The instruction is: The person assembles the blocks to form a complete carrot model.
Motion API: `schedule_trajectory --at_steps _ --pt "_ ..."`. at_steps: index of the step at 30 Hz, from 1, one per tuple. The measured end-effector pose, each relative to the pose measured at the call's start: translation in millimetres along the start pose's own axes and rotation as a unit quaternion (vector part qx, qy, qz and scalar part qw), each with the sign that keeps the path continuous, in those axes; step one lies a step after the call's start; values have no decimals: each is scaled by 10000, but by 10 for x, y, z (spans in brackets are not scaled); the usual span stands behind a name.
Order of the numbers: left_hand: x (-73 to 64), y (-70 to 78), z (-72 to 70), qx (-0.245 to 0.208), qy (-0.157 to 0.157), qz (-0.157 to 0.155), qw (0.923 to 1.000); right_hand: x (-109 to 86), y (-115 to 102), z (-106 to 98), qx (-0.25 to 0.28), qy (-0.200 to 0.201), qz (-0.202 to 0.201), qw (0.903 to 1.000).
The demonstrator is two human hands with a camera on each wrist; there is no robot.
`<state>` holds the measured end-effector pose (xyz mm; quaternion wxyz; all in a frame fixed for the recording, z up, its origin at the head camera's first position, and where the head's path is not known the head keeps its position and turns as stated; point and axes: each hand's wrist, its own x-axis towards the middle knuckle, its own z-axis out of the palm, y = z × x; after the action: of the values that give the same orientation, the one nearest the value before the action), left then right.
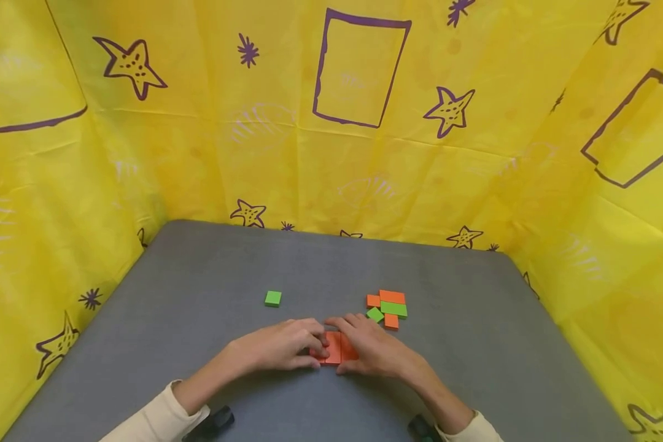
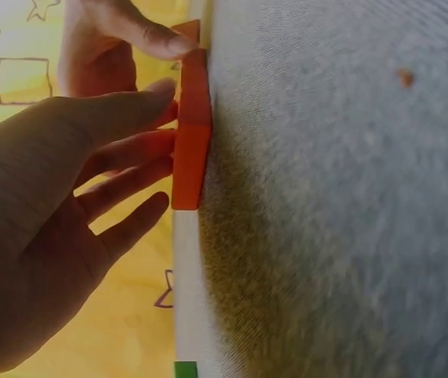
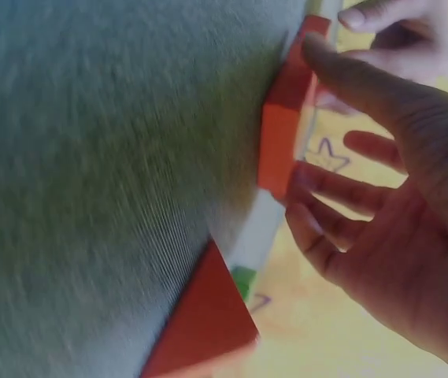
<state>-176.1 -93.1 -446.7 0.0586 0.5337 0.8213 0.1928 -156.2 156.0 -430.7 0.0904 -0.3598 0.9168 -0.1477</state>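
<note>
While the left hand point(image 1: 282, 345) and right hand point(image 1: 377, 348) grip its ends between curled fingers and thumbs, the orange block row point(image 1: 333, 348) lies between them, long axis running crosswise from grip to grip.

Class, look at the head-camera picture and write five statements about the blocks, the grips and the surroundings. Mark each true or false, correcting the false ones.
1. The person's left grip and right grip are both at the row of flat, rectangular red-orange blocks. True.
2. The cluster of flat orange and green blocks lies beyond the left grip. False: the cluster lies beyond the right grip.
3. One flat, square green block lies apart on the grey, fabric-covered table. True.
4. The yellow cloth backdrop is plain. False: the backdrop carries purple star drawings.
5. Both cloth sleeves are pale cream. True.
</note>
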Motion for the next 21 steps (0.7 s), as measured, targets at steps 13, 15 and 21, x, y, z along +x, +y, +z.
schedule_trajectory --at_steps 13,15,21 --pt "-58 -67 -47 758 -62 897 9931 -440 570 -429 -531 1008 851 9898" --pt "-59 -71 -45 719 -12 934 9930 -504 630 -436 -572 939 886 9900" --pt "-53 -70 -33 532 93 737 9958 -611 708 -406 -593 895 772 9912"
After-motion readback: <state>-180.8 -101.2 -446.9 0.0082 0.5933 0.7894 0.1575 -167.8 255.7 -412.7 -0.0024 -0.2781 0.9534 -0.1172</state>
